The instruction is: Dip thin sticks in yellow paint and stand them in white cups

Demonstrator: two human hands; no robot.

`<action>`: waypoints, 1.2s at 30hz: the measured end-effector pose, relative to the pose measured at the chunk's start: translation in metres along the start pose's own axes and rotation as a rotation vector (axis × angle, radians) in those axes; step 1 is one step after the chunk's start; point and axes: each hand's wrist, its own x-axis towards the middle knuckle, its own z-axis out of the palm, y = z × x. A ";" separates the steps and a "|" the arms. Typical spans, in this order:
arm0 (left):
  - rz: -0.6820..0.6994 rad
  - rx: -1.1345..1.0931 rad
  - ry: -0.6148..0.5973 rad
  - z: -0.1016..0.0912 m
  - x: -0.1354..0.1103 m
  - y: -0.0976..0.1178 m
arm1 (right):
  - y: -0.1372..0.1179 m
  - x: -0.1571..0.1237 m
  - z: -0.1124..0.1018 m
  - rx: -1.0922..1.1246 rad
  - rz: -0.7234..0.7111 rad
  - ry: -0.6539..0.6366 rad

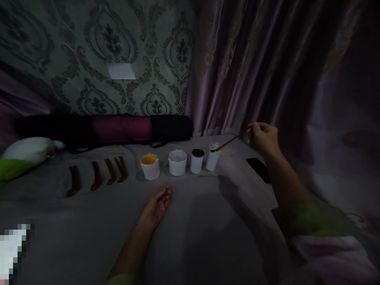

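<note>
My right hand (263, 137) is raised at the right, its fingers pinched on the end of a thin paintbrush (227, 144). The brush slants down to the left, and its dark tip overlaps the view of a tall white cup (211, 160); whether it touches the cup I cannot tell. Left of that cup stand a white cup with dark paint (196, 163), a wider tub with pale contents (177, 164) and a tub of orange-yellow paint (151, 169). My left hand (156, 206) lies palm up in front of the tubs, fingers loosely curled, holding nothing.
Several dark brown curved pieces (95, 176) lie at the left on the grey cloth (190, 237). A black phone-like slab (259, 170) is below my right hand. A long black and maroon bag (121, 130) lies along the wall, near a white and green plush-like thing (26, 155).
</note>
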 end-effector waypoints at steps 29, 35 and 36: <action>-0.001 -0.031 -0.036 0.000 -0.002 0.004 | -0.001 0.038 0.019 -0.435 -0.256 0.005; -0.009 -0.036 -0.032 -0.001 -0.002 0.004 | 0.002 0.034 0.032 -0.442 -0.228 -0.109; -0.008 -0.037 -0.030 -0.001 -0.002 0.004 | 0.003 0.033 0.034 -0.448 -0.223 -0.139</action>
